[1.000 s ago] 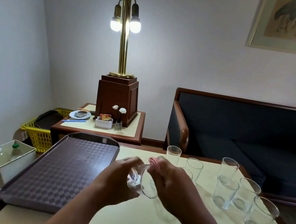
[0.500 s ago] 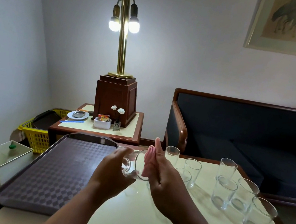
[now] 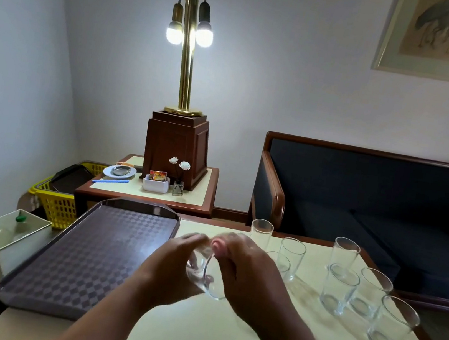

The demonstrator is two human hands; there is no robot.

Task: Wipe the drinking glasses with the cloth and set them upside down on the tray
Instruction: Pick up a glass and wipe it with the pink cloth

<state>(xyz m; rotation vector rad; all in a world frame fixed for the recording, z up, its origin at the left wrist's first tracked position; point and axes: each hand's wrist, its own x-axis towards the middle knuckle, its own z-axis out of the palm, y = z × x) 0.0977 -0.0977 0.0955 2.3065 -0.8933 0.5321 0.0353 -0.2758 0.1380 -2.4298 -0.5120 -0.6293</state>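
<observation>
Both hands hold one clear drinking glass [image 3: 203,276] tipped on its side above the pale counter [image 3: 221,338], just right of the brown checkered tray [image 3: 83,247]. The left hand [image 3: 170,271] cups its base; the right hand [image 3: 248,275] has curled closed over the rim, where half a second ago its fingers stood straight up, and the glass has dropped slightly lower. That suggests the wiping is mid-stroke, though no cloth can be made out. The tray carries no glasses yet. Seven other glasses [image 3: 339,291] stand upright to the right. A small printed card [image 3: 157,175] on the side table [image 3: 202,195] is too small to read.
</observation>
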